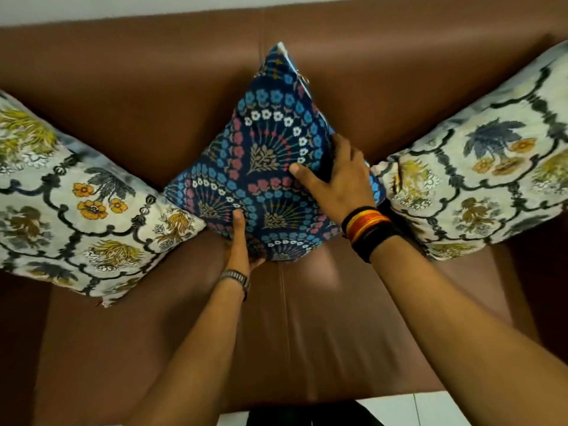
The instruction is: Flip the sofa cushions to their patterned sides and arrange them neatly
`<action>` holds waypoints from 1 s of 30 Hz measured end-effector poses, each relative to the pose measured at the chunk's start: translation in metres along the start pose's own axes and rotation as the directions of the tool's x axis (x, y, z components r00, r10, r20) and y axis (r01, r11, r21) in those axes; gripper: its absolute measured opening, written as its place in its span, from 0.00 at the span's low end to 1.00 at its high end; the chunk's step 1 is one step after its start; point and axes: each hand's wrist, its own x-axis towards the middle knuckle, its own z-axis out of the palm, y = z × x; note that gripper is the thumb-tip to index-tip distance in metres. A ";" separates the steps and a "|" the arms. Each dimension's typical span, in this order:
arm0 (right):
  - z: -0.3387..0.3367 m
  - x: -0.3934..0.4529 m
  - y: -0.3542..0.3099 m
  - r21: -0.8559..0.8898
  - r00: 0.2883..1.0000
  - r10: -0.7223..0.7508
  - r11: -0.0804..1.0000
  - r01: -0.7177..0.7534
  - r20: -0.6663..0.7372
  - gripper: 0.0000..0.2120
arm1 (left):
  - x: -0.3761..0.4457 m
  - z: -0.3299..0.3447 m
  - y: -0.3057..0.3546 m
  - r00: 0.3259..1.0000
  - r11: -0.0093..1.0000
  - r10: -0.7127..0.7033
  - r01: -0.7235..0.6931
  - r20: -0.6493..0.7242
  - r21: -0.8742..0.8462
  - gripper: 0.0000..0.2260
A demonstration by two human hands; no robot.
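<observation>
The blue patterned cushion (270,167) stands on one corner at the middle of the sofa (307,318), its top corner leaning on the backrest over the centre seam, its patterned face towards me. My left hand (241,238) has its grip closed on the lower left edge near the bottom corner: the thumb lies on the printed face, the fingers are tucked behind, so how far they curl I cannot tell. My right hand (335,176) holds the cushion's right corner, thumb spread flat across the front, fingers wrapped over the edge and pressing into the fabric. A stack of red, yellow and black thread bands (368,232) circles that wrist; a metal watch strap (235,276) circles the left one.

To the left, a cream floral cushion (80,204) lies tilted, its near corner touching the blue one. To the right, a second cream floral cushion (479,167) leans the opposite way, its corner just beside my right hand. Both show their printed sides.
</observation>
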 end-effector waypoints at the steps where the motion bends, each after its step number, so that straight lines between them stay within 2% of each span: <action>1: -0.003 -0.001 0.000 0.012 1.000 -0.005 1.000 0.005 0.018 0.46 | -0.002 0.002 -0.001 1.000 1.000 0.000 0.000 -0.007 -0.015 0.54; 4: -0.026 -0.008 0.009 0.036 0.998 -0.052 0.998 0.051 0.024 0.44 | -0.015 0.015 -0.015 0.997 0.995 -0.043 0.037 -0.064 -0.096 0.55; 6: -0.051 -0.013 0.024 0.036 0.993 -0.097 0.994 0.099 -0.063 0.40 | -0.030 0.033 -0.035 0.985 0.985 -0.124 0.107 -0.122 -0.136 0.61; 8: -0.087 -0.016 0.047 0.019 0.972 -0.117 0.992 0.123 -0.202 0.36 | -0.048 0.063 -0.061 0.970 0.968 -0.227 0.214 -0.092 -0.130 0.63; 11: -0.155 -0.011 0.086 -0.064 0.904 -0.169 0.986 0.156 -0.393 0.30 | -0.072 0.128 -0.093 0.957 0.958 -0.282 0.285 0.072 -0.042 0.49; 13: -0.204 0.000 0.119 -0.114 0.861 -0.173 0.984 0.134 -0.479 0.28 | -0.077 0.180 -0.107 0.963 0.974 -0.225 0.218 0.147 0.058 0.41; 14: -0.228 0.008 0.138 -0.128 0.853 -0.155 0.986 0.104 -0.498 0.28 | -0.077 0.206 -0.111 0.970 0.980 -0.176 0.157 0.166 0.119 0.42; 16: -0.266 0.026 0.171 -0.126 0.870 -0.091 0.991 0.033 -0.485 0.31 | -0.075 0.254 -0.112 0.974 0.979 -0.092 0.051 0.205 0.199 0.50; 17: -0.283 0.034 0.185 -0.109 0.897 -0.046 0.994 -0.002 -0.440 0.34 | -0.075 0.279 -0.111 0.969 0.979 -0.080 0.032 0.233 0.202 0.50; 19: -0.306 0.045 0.209 -0.051 0.953 0.016 0.998 -0.033 -0.301 0.37 | -0.072 0.324 -0.109 0.956 0.990 -0.077 0.041 0.283 0.132 0.41; 20: -0.312 0.048 0.219 -0.019 0.971 0.006 1.000 -0.011 -0.240 0.36 | -0.072 0.342 -0.108 0.953 0.996 -0.062 0.039 0.296 0.080 0.40; 21: -0.313 0.053 0.226 -0.002 0.975 -0.018 1.000 0.018 -0.224 0.34 | -0.073 0.352 -0.107 0.955 1.000 -0.025 0.018 0.296 0.025 0.44; 23: -0.315 0.059 0.232 0.018 0.982 -0.035 0.999 0.039 -0.187 0.34 | -0.085 0.364 -0.106 0.971 0.999 0.018 -0.011 0.237 -0.030 0.52; 26: -0.307 0.067 0.240 0.100 0.992 0.021 0.995 -0.009 -0.124 0.45 | -0.093 0.359 -0.110 0.980 0.998 0.056 -0.055 0.193 -0.010 0.53; 28: -0.304 0.073 0.242 0.079 0.991 0.058 0.996 -0.049 -0.118 0.50 | -0.087 0.359 -0.109 0.985 0.994 0.051 -0.065 0.165 0.084 0.56; 30: -0.303 0.074 0.245 0.094 0.990 0.050 0.995 -0.038 -0.129 0.50 | -0.084 0.356 -0.110 0.986 0.980 0.055 -0.084 0.159 0.181 0.59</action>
